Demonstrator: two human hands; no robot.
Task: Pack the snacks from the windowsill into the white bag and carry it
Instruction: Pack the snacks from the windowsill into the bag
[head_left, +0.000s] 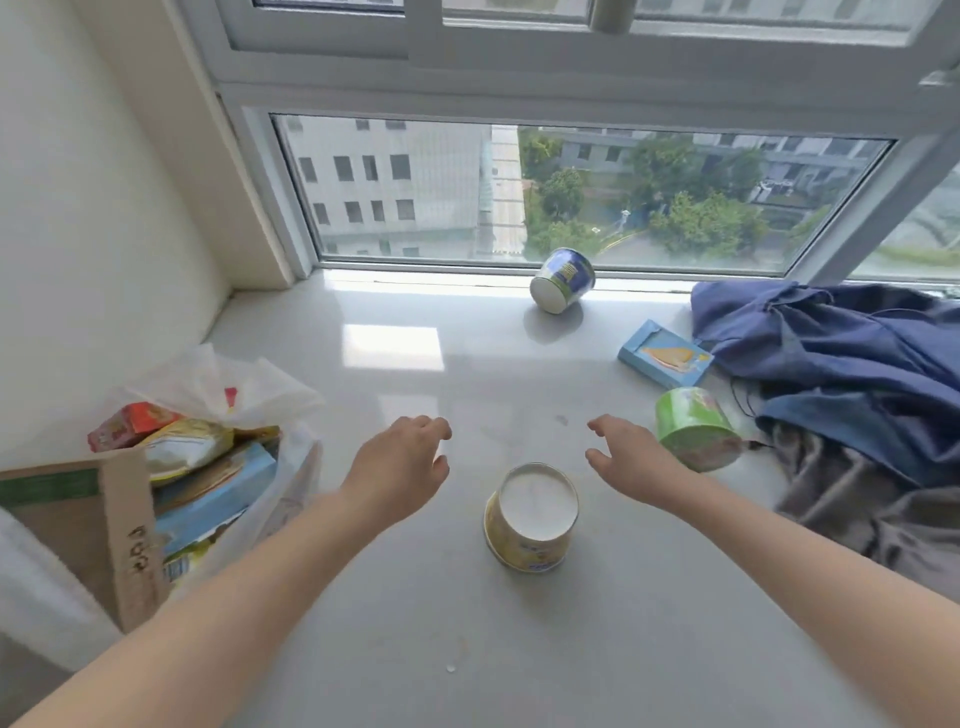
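On the pale windowsill (395, 597) a yellow snack tub (531, 519) lies tilted between my arms, its white base facing me. My left hand (402, 462) hovers left of it, fingers loosely curled and holding nothing. My right hand (631, 457) hovers to its right, also holding nothing, close to a green tub (693, 428) lying on its side. A blue tub (563, 280) lies by the window glass. A light blue snack box (665, 358) lies flat at the right. The white plastic bag (270, 395) at the left holds several snack packs and boxes.
A brown cardboard box (111, 525) stands against the bag at the left edge. Blue and grey clothes (852, 379) are heaped on the right of the sill. The window frame (519, 270) closes the far side, and a wall the left.
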